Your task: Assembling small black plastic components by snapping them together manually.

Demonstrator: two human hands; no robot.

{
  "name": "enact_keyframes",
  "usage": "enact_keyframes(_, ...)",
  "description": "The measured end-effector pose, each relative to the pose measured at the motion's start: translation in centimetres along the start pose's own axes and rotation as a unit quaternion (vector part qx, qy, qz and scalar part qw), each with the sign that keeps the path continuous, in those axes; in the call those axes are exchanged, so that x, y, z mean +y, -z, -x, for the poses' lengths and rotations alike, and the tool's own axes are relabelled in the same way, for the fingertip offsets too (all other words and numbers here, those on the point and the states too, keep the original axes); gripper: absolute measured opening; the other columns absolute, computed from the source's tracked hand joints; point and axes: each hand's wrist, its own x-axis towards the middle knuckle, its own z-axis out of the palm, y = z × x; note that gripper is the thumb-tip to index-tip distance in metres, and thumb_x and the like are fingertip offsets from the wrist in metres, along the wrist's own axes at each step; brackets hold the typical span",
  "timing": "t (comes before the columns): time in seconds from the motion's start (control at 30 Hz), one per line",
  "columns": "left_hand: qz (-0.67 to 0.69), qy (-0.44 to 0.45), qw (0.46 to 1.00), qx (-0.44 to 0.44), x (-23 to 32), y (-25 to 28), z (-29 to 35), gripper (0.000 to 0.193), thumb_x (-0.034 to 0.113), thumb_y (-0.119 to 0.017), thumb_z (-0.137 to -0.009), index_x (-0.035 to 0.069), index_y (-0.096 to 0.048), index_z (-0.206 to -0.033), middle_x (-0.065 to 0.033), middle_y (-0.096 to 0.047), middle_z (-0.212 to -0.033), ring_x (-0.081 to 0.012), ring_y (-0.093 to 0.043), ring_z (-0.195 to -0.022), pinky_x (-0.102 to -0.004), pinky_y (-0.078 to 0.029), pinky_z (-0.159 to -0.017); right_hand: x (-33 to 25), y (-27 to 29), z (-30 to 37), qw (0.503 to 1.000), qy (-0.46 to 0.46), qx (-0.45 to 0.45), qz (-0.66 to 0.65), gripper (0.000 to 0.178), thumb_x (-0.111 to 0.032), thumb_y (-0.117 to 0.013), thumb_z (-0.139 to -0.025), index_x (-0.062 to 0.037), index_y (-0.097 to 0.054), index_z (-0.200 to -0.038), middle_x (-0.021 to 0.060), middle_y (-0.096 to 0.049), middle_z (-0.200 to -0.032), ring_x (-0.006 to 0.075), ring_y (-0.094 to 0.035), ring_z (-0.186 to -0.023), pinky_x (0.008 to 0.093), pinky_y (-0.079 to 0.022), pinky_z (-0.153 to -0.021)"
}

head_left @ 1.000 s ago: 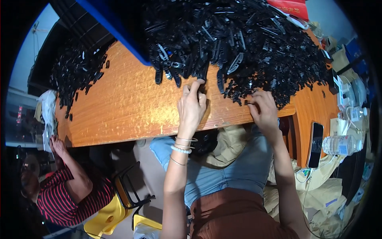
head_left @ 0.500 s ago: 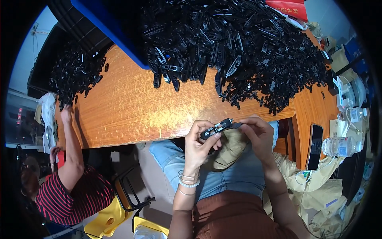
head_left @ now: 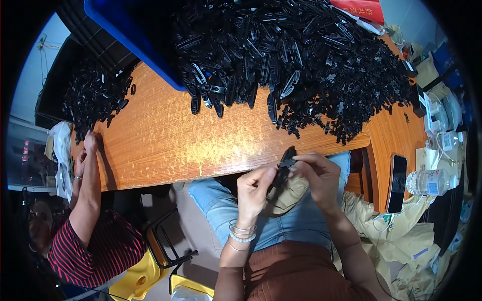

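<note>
Between thumb and fingers, my left hand [head_left: 252, 194] grips a long black plastic part [head_left: 285, 173], held above my lap just off the table's front edge. The part stands steeply tilted with its dark side showing. From the right, my right hand [head_left: 321, 178] is closed, its thumb and fingertips pinching a small black plastic piece [head_left: 289, 163] against the long part. Fingertips partly hide how the two pieces meet. A khaki cloth [head_left: 288, 198] lies on my lap under the hands.
The wooden table [head_left: 175, 135] bears a big heap of long black parts [head_left: 251, 55] and smaller black pieces [head_left: 346, 95]. A blue bin [head_left: 135, 45] stands at far left. On the right are a phone [head_left: 397, 183] and plastic bottle [head_left: 429, 182]. A co-worker's arm [head_left: 89, 185] reaches another heap.
The long part has turned more upright, and its metallic-looking open side no longer shows. My right hand has brought the small piece against it. The co-worker's other hand has moved up toward the table.
</note>
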Motion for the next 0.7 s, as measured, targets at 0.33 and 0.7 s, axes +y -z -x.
enact_keyframes(0.33,0.008,0.065,0.998,0.012,0.6,-0.7,0.1,0.028,-0.008,-0.068,-0.075,-0.006,-0.06,-0.101,-0.01,-0.066,-0.087,-0.01,-0.064,-0.069,-0.0181,-0.051,-0.06,0.4,-0.1,0.0,0.992,0.079,-0.019,0.098,0.008,-0.001,-0.064,-0.077,0.0017,-0.063,-0.085,0.008,-0.06,-0.083,0.0164,-0.057,-0.077,0.0262,-0.045,-0.07)
enact_keyframes(0.7,0.05,0.107,0.992,-0.039,1.1,-0.3,-0.1,0.023,-0.007,-0.06,-0.083,-0.007,-0.056,-0.106,-0.0134,-0.067,-0.084,-0.0173,-0.067,-0.081,-0.0221,-0.055,-0.07,1.5,0.4,0.1,0.993,0.095,-0.009,0.071,0.005,0.005,-0.061,-0.079,0.004,-0.061,-0.084,0.0086,-0.056,-0.088,0.0151,-0.055,-0.08,0.024,-0.045,-0.068)
